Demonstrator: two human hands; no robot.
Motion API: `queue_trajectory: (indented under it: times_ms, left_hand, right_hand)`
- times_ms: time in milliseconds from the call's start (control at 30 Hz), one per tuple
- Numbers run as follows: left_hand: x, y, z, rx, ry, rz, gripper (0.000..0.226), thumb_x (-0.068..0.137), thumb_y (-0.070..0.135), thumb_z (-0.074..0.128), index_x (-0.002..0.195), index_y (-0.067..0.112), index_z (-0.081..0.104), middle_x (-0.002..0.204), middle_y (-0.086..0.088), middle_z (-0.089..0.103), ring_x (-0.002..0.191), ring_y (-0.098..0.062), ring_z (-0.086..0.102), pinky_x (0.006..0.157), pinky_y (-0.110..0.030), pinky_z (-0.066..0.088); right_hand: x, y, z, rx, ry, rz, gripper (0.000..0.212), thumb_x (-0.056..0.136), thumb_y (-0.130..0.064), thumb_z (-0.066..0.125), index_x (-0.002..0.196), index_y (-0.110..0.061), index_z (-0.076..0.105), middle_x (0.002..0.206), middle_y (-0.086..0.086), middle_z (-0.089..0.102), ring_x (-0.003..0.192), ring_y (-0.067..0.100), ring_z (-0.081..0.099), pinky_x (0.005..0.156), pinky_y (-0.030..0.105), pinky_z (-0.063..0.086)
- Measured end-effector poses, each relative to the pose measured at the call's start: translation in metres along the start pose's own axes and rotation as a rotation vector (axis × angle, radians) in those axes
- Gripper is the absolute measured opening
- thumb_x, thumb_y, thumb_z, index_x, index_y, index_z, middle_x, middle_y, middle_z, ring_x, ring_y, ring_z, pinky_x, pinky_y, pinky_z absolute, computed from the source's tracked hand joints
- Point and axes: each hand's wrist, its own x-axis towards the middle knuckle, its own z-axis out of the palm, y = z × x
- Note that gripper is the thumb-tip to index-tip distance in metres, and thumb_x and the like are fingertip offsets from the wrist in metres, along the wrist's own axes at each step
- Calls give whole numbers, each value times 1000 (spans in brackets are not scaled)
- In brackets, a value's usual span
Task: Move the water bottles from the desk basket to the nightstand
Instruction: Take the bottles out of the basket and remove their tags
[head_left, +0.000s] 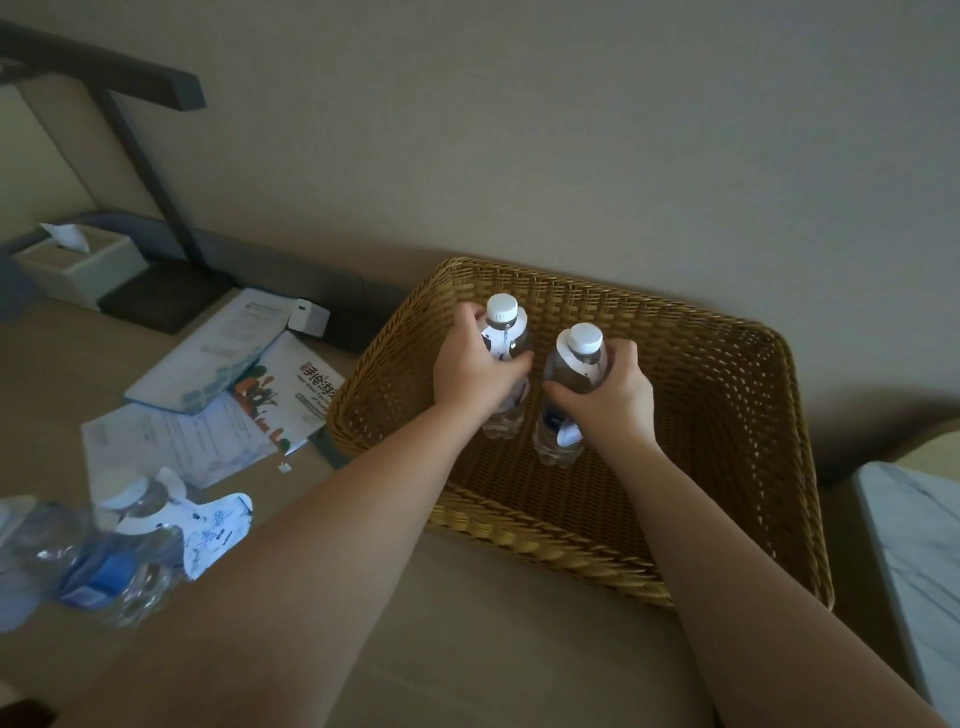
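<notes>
A woven tan basket (727, 415) sits on the desk against the wall. Two clear water bottles with white caps stand upright inside it. My left hand (475, 371) is wrapped around the left bottle (503, 322) near its shoulder. My right hand (610, 387) grips the right bottle (574, 364) around its upper body. Both bottles carry white paper neck tags. Their bases are close to the basket floor; I cannot tell whether they touch it.
Two more bottles (119, 551) with neck tags lie blurred at the near left of the desk. Brochures and papers (218, 395) are spread left of the basket. A tissue box (78, 265) and a dark lamp stand (145, 156) are at the far left. A marble-topped surface (919, 551) lies at the right.
</notes>
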Motion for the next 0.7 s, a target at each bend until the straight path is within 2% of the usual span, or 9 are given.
queue_trajectory:
  times_ms: [133,233,433,567,700]
  left_hand:
    - [-17,16,-47,-49,10,53,64,65,37,81,115,31,41,101,15,61,87,0,58,67,-18,43]
    - [-29,31,-90,-62,27,113,68,63,40,81,118,33,42,97,19,60,85,8,56,67,-15,43]
    - [-57,59,-177,-39,122,225,66,58,51,77,112,37,41,96,18,62,85,2,59,67,-22,47]
    - [-83,55,-222,-14,124,257,67,57,52,77,112,35,42,90,21,61,81,4,58,61,-17,42]
    - [-112,33,-248,8,131,255,61,60,48,79,108,34,43,86,23,59,81,8,57,61,-16,44]
  right_hand:
    - [-16,-35,-15,80,36,-93,64,63,-34,84,108,-32,38,91,-24,49,83,-3,53,66,13,38]
    - [-31,-68,-27,145,63,-161,62,64,-34,84,110,-33,42,93,-25,52,83,-10,53,65,9,39]
    - [-72,-139,-39,208,96,-282,59,66,-40,82,110,-32,44,91,-19,59,80,-9,58,61,9,40]
    - [-106,-169,-29,254,73,-314,57,65,-41,82,108,-33,45,91,-18,62,78,-11,60,65,17,47]
    - [-141,-177,-6,241,14,-325,56,65,-41,82,107,-32,46,89,-16,63,75,-14,58,61,13,43]
